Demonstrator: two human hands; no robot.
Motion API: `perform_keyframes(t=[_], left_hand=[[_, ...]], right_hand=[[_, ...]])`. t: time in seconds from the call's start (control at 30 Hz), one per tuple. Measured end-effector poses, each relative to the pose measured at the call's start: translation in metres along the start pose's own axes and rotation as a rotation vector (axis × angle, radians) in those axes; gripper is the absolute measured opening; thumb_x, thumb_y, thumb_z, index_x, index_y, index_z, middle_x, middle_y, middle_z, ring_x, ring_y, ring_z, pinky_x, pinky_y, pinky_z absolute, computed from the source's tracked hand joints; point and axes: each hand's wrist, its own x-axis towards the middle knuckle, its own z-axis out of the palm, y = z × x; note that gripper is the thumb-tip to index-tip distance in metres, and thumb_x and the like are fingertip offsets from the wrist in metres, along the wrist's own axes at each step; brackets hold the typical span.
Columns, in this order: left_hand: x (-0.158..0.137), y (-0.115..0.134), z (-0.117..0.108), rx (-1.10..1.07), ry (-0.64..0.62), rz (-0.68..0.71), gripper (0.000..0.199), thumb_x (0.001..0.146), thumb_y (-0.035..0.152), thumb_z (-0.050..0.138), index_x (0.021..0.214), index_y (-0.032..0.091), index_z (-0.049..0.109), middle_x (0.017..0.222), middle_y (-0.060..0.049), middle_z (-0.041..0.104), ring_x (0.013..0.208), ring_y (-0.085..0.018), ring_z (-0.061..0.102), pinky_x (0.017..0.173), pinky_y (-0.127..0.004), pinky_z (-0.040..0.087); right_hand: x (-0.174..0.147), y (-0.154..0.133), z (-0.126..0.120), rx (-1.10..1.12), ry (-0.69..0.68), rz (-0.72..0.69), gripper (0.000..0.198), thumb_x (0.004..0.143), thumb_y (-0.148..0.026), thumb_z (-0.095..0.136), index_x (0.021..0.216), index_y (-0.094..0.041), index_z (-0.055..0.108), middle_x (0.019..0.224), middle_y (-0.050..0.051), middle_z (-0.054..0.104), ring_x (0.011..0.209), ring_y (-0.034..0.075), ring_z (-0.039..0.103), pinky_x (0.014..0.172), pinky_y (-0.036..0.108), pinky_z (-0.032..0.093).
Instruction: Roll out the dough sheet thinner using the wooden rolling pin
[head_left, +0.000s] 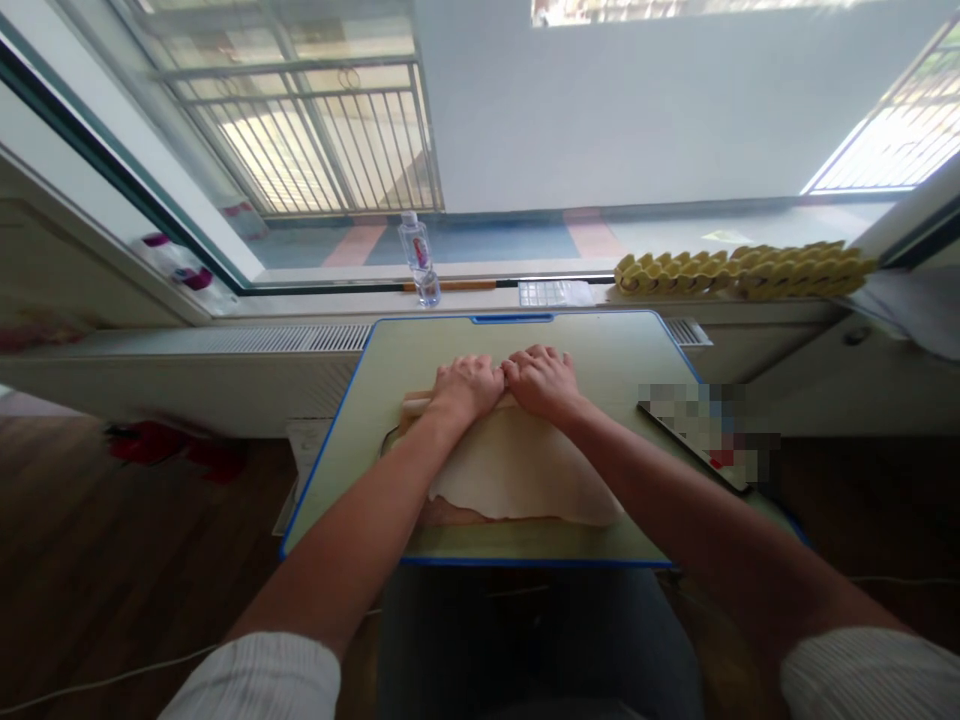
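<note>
A large cream-coloured sheet [517, 465] lies on the pale tabletop with a blue rim [600, 335]. Its near edge is uneven and shows a brownish layer below. Along the far side runs a pale roll [417, 403], whose left end sticks out past my hand. My left hand [469, 385] is closed over this roll, fingers bent down on its far side. Close beside it, thumbs nearly touching, my right hand [541, 380] is closed over the roll too. Both hands hide most of the roll, so whether a rod lies inside cannot be seen.
To the right on the tabletop lies a tablet or phone with a blurred screen [697, 430]. A clear bottle [420, 260], a white tray [555, 293] and yellow egg cartons [742, 272] stand along the windowsill. Red items [176, 450] rest on the floor at left.
</note>
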Motion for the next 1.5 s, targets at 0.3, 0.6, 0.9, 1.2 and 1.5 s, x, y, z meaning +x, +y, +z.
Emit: perform_keyframes(t=[0.3,0.6,0.9,1.2,1.5], left_hand=[[0.025,-0.006,-0.003,-0.058,-0.069,-0.035,0.051,0.105,0.042,0.030,0.120,0.020,0.074,0.124,-0.018,0.078,0.115,-0.033,0.074,0.097,-0.046,0.055],[-0.023,-0.002,-0.003,-0.057,0.148,-0.010,0.041,0.108,0.044,0.035,0.114,0.025,0.072,0.126,-0.010,0.074,0.122,-0.027,0.065,0.104,-0.042,0.049],[-0.108,-0.055,-0.012,-0.144,0.170,0.161,0.034,0.094,0.050,0.068,0.120,0.029,0.074,0.128,-0.005,0.073,0.125,-0.027,0.060,0.111,-0.041,0.045],[-0.114,-0.016,-0.005,-0.187,0.169,0.198,0.024,0.094,0.042,0.071,0.113,0.029,0.077,0.123,-0.005,0.075,0.124,-0.027,0.060,0.113,-0.042,0.043],[-0.074,0.014,0.011,-0.056,0.048,0.086,0.066,0.106,0.068,0.028,0.158,0.033,0.050,0.172,-0.005,0.040,0.159,-0.030,0.030,0.131,-0.060,0.017]], right_hand=[[0.022,0.003,0.001,0.034,-0.007,0.050,0.049,0.111,-0.044,0.028,0.128,-0.028,0.071,0.141,0.013,0.065,0.133,0.034,0.049,0.112,0.058,0.037],[-0.021,-0.007,-0.001,-0.014,0.089,0.037,0.046,0.110,-0.042,0.031,0.130,-0.026,0.070,0.141,0.015,0.064,0.132,0.034,0.050,0.114,0.059,0.032],[-0.105,-0.023,0.001,-0.021,0.202,0.022,0.048,0.112,-0.045,0.029,0.130,-0.024,0.068,0.147,0.014,0.062,0.140,0.036,0.043,0.121,0.063,0.019],[-0.127,-0.001,-0.016,0.084,0.202,0.101,0.042,0.112,-0.043,0.032,0.119,-0.027,0.071,0.144,0.010,0.067,0.137,0.028,0.050,0.121,0.056,0.026],[-0.094,0.036,-0.010,-0.032,0.118,0.160,0.061,0.112,-0.051,0.023,0.158,-0.021,0.050,0.166,0.011,0.048,0.152,0.036,0.037,0.123,0.067,0.025]])
